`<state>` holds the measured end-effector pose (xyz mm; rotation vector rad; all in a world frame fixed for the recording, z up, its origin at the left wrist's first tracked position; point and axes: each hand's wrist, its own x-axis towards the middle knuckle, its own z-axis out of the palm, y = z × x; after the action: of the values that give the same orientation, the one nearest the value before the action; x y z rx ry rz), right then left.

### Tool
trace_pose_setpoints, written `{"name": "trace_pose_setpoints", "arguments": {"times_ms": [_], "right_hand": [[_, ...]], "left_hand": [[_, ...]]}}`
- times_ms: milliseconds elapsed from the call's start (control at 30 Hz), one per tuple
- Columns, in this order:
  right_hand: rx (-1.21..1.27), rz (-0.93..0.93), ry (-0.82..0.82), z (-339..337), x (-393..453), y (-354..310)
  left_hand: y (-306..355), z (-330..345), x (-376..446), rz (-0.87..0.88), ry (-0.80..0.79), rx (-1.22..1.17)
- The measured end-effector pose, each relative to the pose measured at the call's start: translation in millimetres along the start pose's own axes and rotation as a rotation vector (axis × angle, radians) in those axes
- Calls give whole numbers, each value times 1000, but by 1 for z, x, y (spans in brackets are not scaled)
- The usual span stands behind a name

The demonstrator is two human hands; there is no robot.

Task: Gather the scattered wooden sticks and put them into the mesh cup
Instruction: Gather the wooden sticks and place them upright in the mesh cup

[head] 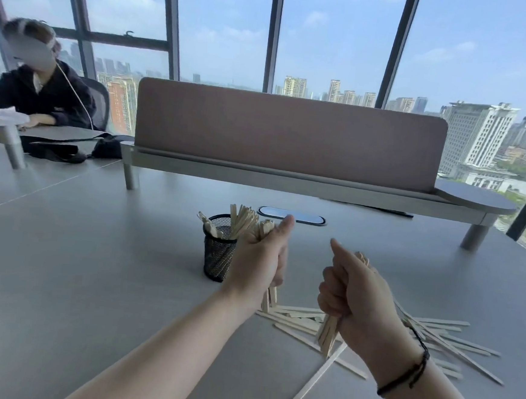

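Observation:
A black mesh cup (217, 252) stands upright on the grey table, with several wooden sticks leaning out of it. My left hand (258, 257) grips an upright bundle of sticks just right of the cup; their tops reach the cup's rim height. My right hand (356, 293) grips a second bundle of sticks (328, 332), lifted above the table. A loose pile of wooden sticks (296, 317) lies flat on the table below and right of both hands, partly hidden by my right wrist.
A raised shelf with a pink divider panel (289, 132) crosses the table behind the cup. An oval cable port (304, 217) lies just behind my left hand. A person sits at the far left, beside a black bag (70, 149).

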<state>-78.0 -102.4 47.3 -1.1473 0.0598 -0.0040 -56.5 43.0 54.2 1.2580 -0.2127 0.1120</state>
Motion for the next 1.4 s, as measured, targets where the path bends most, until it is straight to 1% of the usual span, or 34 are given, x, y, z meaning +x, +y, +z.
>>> {"name": "trace_pose_setpoints", "arguments": {"times_ms": [100,200,267,333,433,533,600,667,733,833,933,1000,1067,1167,1233,1300,1333,1400], "right_hand": [[-20,5,-32,19,11,-1],[-41,-7,-69,44,23,-4],[-30,-20,-93,62,32,-8],[14,-46,-105,81,42,-12],[117,-112,-83,107,57,-17],[128,-165,-51,130,70,-19],[120,-189,-16,144,77,-21],[110,-219,13,154,84,-20],[86,-252,34,161,90,-16],[26,-276,76,166,99,-6],[-99,-253,94,169,105,7],[-226,-296,73,170,108,14],[-415,-367,44,169,111,20],[-784,-520,-13,163,113,29],[-1049,-656,-38,156,112,32],[-1270,-845,5,147,113,33],[-1359,-920,28,142,115,33],[-1469,-957,26,133,117,33]], "left_hand": [[26,-10,19,98,62,1],[51,-21,42,247,125,71],[62,-28,56,335,191,189],[68,-37,66,385,261,400],[64,-55,76,345,326,731],[50,-77,86,256,352,873],[40,-85,87,163,329,885],[31,-92,87,101,306,839],[28,-96,90,108,272,776],[30,-97,93,98,252,608],[28,-98,93,127,237,511],[26,-98,93,154,239,477],[27,-98,94,163,247,439],[30,-96,91,179,233,393],[32,-95,89,188,241,374],[33,-95,90,193,258,362],[31,-95,91,193,258,373],[26,-96,93,172,256,415]]}}
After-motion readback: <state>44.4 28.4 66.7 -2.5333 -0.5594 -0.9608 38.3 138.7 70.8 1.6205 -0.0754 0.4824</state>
